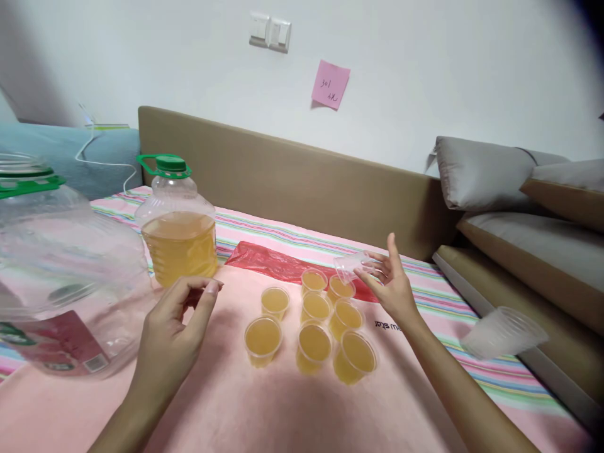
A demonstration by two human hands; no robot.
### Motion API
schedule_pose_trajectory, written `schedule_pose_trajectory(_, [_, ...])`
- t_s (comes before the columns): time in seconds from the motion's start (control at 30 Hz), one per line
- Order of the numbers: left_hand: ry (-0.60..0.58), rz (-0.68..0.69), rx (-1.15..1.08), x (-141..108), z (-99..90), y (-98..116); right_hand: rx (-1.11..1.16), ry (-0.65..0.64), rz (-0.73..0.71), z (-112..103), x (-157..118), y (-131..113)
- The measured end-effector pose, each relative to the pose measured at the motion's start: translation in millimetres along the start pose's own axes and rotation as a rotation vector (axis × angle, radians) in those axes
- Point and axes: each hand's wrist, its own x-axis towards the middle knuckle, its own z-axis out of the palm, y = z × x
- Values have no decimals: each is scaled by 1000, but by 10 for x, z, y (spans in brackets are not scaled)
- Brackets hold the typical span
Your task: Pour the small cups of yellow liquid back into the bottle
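Note:
My right hand (391, 286) holds a clear plastic cup (350, 267), tipped on its side, by its right end between thumb and fingers. The cup looks empty and is just above the back of a group of filled cups (315, 345). Several such cups stand upright, close together, holding a yellow drink; two more filled cups (263, 338) are a little to their left. My left hand (182, 321) is closed, thumb near the curled fingers, with nothing visible in it. Behind it stands a big clear bottle (177, 242) with a green cap, partly full of yellow liquid.
A large clear jar (61, 251) with a green collar and pink label is close at the left. A stack of clear cups (504, 333) lies at the right beside cushions (486, 173). Red plastic film (264, 261) lies behind the filled cups, before a brown headboard (283, 170).

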Motion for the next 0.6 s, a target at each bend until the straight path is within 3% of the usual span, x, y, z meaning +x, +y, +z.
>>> schedule_pose_trajectory(0.6, [5, 13, 0, -1, -5, 1, -39, 23, -34, 5, -15, 6])
